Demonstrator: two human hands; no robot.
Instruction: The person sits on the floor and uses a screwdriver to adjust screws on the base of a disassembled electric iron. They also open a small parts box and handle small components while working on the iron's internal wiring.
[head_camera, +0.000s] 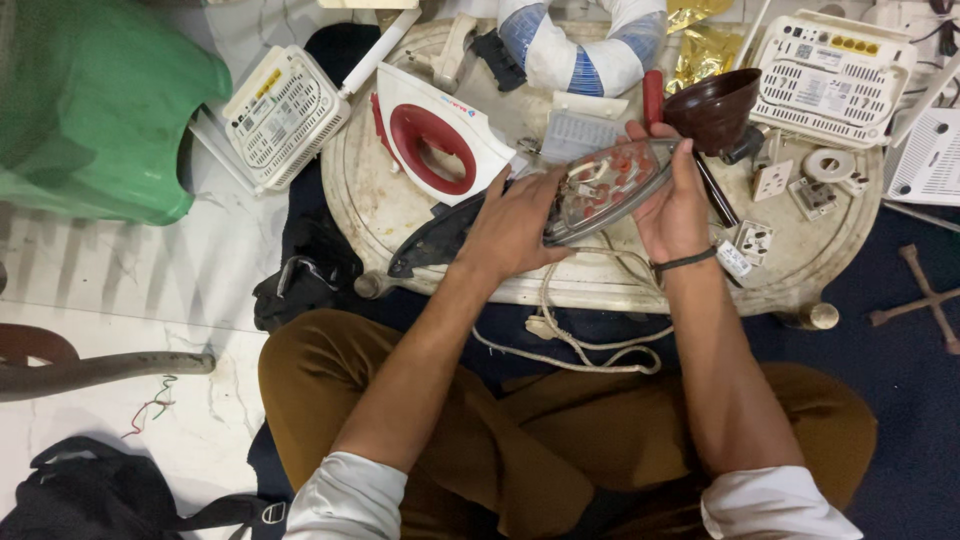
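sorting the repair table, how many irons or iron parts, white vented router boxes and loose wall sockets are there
Iron parts: 3 – opened iron base held in the left hand and right hand, white and red iron cover, dark soleplate
Router boxes: 3
Wall sockets: 3
Total: 9

green stool (95, 110), white routers (283, 115), brown bowl (713, 108), wall sockets (772, 180)

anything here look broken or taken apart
Yes. The iron base held in both hands, left and right, has no cover, so its wiring shows. Its white and red shell lies apart on the round table, with a dark soleplate-shaped piece beside it.
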